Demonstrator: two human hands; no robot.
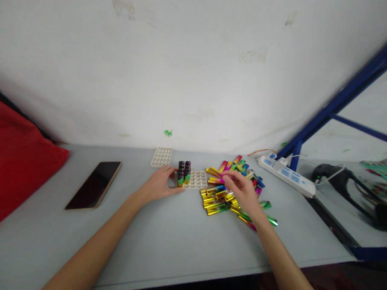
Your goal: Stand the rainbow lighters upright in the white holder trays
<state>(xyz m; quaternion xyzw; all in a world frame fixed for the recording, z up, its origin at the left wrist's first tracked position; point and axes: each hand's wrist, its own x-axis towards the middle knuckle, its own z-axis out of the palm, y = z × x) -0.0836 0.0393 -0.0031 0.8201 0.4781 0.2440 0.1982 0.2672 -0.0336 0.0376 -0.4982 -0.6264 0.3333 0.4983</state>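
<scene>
A pale tray [198, 179] with rows of round hollows lies on the table in front of me. Two rows of lighters [181, 177] with black tops and shiny coloured bodies stand upright at its left end. My left hand [161, 182] is around that end, thumb at the near edge and fingers behind the lighters. To the right, my right hand [242, 189] pinches a gold and pink lighter [214, 172] above a loose pile of shiny lighters [216, 205]. The hand hides part of that pile.
Another hollowed tray [161, 157] lies near the wall. A dark-screened phone [93, 185] and red cloth [27, 161] are on the left. On the right are a power strip [287, 175], a blue metal frame [332, 108] and a black device [347, 185] with a cable.
</scene>
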